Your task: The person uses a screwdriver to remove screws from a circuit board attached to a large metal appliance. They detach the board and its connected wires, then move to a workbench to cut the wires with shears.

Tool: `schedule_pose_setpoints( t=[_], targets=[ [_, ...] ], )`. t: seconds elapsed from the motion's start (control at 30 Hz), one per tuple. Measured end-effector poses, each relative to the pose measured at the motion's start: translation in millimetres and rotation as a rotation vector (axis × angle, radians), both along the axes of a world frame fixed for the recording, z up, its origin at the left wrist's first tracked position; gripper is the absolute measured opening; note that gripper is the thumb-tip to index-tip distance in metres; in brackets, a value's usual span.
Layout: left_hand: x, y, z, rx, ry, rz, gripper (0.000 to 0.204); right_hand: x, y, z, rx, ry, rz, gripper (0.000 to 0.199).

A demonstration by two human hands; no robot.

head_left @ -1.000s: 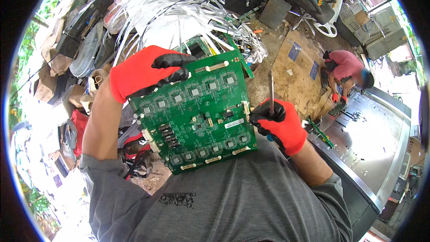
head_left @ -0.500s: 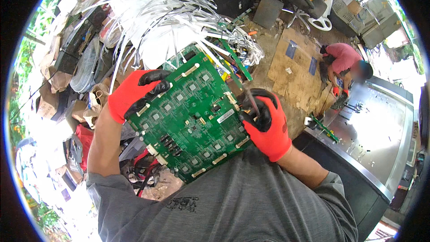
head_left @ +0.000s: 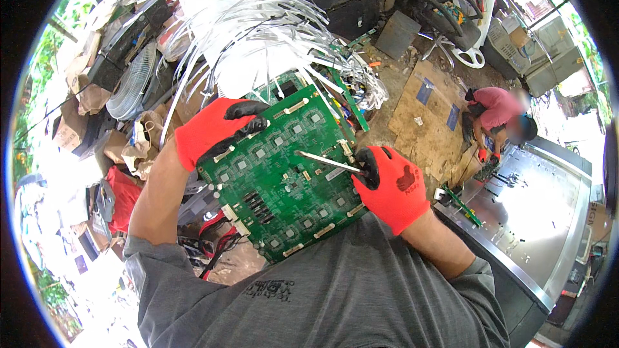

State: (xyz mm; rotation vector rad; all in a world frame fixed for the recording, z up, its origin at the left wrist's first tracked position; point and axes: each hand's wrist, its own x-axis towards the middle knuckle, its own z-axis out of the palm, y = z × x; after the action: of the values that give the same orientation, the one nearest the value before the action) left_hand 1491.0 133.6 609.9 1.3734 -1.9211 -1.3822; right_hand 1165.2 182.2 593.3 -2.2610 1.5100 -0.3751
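A large green circuit board (head_left: 284, 183), tilted in front of my chest, carries rows of small chips and white connectors. My left hand (head_left: 216, 130), in a red glove with black fingertips, is closed on its upper left edge. At the right edge, my gloved right hand (head_left: 390, 183) is wrapped round a screwdriver (head_left: 329, 162); the handle is hidden in the fist. Its slim metal shaft lies across the face of the board and points left. Whether the tip touches the board, I cannot tell.
Beyond the board, a heap of white ribbon cables (head_left: 258, 32) spills over more boards. A fan (head_left: 134, 84) and cardboard scrap crowd the left. At right, a co-worker in a pink shirt (head_left: 500, 108) crouches beside a metal-topped bench (head_left: 548, 212); flattened cardboard (head_left: 419, 113) covers the floor.
The screwdriver has swung from beside the right edge to lie over the board's face, as my right hand turned. The whole scene has shifted slightly in view.
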Motion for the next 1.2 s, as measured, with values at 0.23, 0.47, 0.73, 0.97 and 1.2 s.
schedule_pose_setpoints(
  t=[0.23,0.47,0.73,0.97,1.2],
  targets=[
    [-8,-6,2,-0.009,-0.094,-0.022,0.031,2,-9,-15,0.095,0.008,0.057,0.040],
    [-3,-15,-15,-0.065,-0.158,-0.084,0.029,3,-9,-14,0.205,-0.133,0.037,0.037],
    [39,-1,-29,-0.394,0.088,0.133,0.038,-45,-45,-5,0.680,-1.034,-0.175,0.028],
    [30,49,-57,-0.384,0.222,0.555,0.046,-53,-27,-38,0.403,-0.860,-0.090,0.049],
    [-14,82,-50,0.064,0.908,0.515,0.044,-54,-22,-11,0.671,-0.970,-0.166,0.055]
  ],
)
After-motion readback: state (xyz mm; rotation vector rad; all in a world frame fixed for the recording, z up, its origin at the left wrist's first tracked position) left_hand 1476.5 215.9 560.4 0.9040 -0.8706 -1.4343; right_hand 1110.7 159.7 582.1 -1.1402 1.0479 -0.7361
